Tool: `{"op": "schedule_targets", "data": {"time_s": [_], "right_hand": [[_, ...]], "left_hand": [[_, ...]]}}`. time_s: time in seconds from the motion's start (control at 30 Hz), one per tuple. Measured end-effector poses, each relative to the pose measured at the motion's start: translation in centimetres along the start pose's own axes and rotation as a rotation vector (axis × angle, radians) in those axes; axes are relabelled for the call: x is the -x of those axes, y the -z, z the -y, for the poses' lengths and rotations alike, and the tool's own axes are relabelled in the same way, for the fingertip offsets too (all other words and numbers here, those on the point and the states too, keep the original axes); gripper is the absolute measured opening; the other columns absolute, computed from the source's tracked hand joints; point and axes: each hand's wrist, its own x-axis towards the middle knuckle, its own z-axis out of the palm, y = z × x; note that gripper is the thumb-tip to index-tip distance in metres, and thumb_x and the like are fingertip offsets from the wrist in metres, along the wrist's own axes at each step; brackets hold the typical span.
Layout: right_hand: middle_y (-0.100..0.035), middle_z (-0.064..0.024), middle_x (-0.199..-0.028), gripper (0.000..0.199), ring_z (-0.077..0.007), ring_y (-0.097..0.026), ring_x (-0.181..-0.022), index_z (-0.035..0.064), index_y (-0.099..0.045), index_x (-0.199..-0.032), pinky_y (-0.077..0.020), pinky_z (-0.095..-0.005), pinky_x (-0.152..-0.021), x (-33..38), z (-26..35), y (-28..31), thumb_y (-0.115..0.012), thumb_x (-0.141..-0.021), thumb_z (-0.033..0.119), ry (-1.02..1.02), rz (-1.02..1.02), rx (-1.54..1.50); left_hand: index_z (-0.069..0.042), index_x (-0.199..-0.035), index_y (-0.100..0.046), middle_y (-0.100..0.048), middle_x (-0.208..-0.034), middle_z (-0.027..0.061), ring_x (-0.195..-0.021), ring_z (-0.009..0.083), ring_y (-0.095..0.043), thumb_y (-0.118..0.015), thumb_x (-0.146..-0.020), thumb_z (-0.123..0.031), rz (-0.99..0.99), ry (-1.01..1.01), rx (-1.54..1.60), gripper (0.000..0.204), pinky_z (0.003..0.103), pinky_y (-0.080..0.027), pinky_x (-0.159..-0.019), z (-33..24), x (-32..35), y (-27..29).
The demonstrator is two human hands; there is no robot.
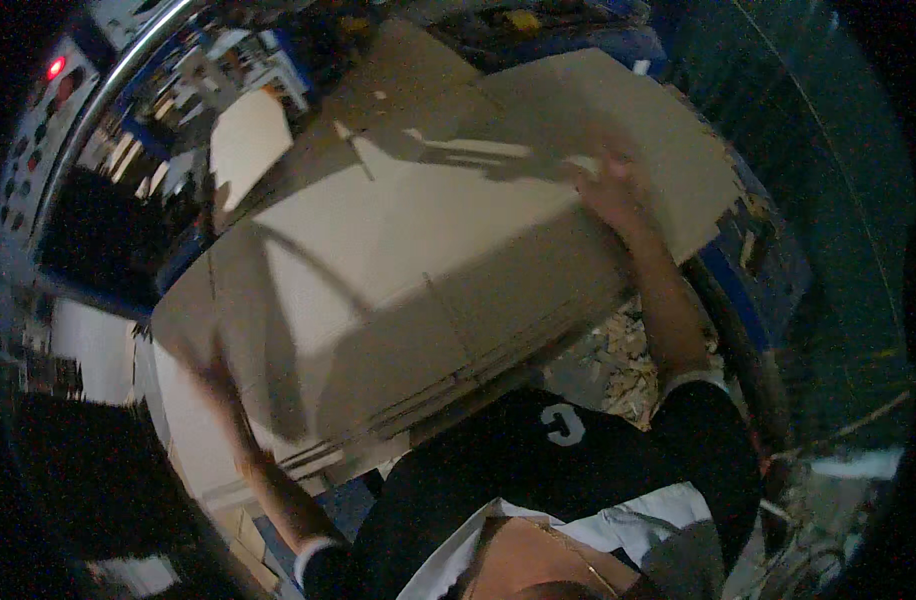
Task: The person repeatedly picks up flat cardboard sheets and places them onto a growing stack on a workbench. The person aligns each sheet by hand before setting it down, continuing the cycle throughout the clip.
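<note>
Large flat brown cardboard sheets (408, 250) lie in a stack across the middle, with slots and crease lines cut into them. My left hand (206, 368) is at the left end of the top sheet, smeared by motion, so its grip cannot be made out. Farther off and to the right, my right hand (613, 190) reaches over the cardboard, slightly blurred, with its fingers apart. Whether it touches the sheet is hard to tell. Shadows fall across the sheets, and the layered near edges show toward my body.
A control panel (43, 150) with buttons and a red light stands at the left, beside a curved metal bar (103, 95). Cardboard scraps (623, 365) lie below the stack's near right edge. Blue machine parts (733, 280) border the right side, before a dark green surface (828, 180).
</note>
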Motion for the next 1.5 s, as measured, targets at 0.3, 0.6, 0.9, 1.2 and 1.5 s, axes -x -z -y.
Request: {"op": "schedule_targets", "data": {"time_s": [0.3,0.6,0.9,1.2,1.5], "right_hand": [[-0.046,-0.0235,-0.132,0.056,-0.0425,-0.041,-0.121,0.0006,-0.049,-0.125,-0.0283,-0.0479,-0.106,7.2,-15.8,-1.0,-0.05,-0.089,0.043,-0.153,-0.2,0.802],[-0.053,-0.0136,-0.123,0.051,-0.0266,-0.051,-0.109,0.0015,-0.041,-0.128,-0.0439,-0.0428,-0.089,0.0,-13.3,0.8,-0.06,-0.087,0.025,-0.081,-0.975,-1.02],[-0.056,-0.0127,-0.118,0.041,-0.0196,-0.054,-0.104,-0.0028,-0.046,-0.125,-0.0427,-0.0324,-0.089,10.4,-3.0,13.1,-0.053,-0.086,0.004,-0.03,-0.618,-0.638],[-0.061,-0.0105,-0.119,0.034,-0.034,-0.055,-0.113,0.0085,-0.064,-0.106,-0.0423,-0.046,-0.096,14.8,3.3,4.1,-0.058,-0.073,0.0,0.897,0.318,-0.111],[-0.039,-0.0118,-0.141,0.067,-0.0327,-0.035,-0.131,0.0095,-0.05,-0.128,-0.0309,-0.0459,-0.105,7.1,2.5,1.2,-0.074,-0.069,0.032,0.756,0.517,-0.088]], "left_hand": [[-0.002,-0.132,-0.042,-0.05,-0.128,0.0179,-0.115,0.03,-0.048,-0.068,-0.081,-0.026,-0.352,0.884,-0.361,0.063,0.039,-0.042,-0.094,8.4,14.6,4.7],[0.0,-0.129,-0.045,-0.056,-0.12,0.0155,-0.104,0.0233,-0.056,-0.063,-0.084,-0.026,-0.961,0.817,0.551,0.055,0.034,-0.047,-0.087,17.3,17.2,7.7],[0.002,-0.105,-0.06,-0.061,-0.096,0.01,-0.089,0.0244,-0.058,-0.054,-0.09,-0.015,-0.581,0.797,1.186,0.024,0.033,-0.047,-0.082,11.6,15.3,8.7],[-0.017,-0.126,-0.057,-0.043,-0.139,0.0125,-0.13,0.0297,-0.038,-0.052,-0.082,-0.005,0.487,-0.223,0.094,0.045,0.046,-0.026,-0.109,-11.3,11.6,6.1],[-0.02,-0.133,-0.049,-0.04,-0.141,0.0132,-0.127,0.0335,-0.041,-0.046,-0.083,-0.01,0.281,-0.274,0.147,0.052,0.05,-0.025,-0.108,-8.6,8.2,4.8]]}}
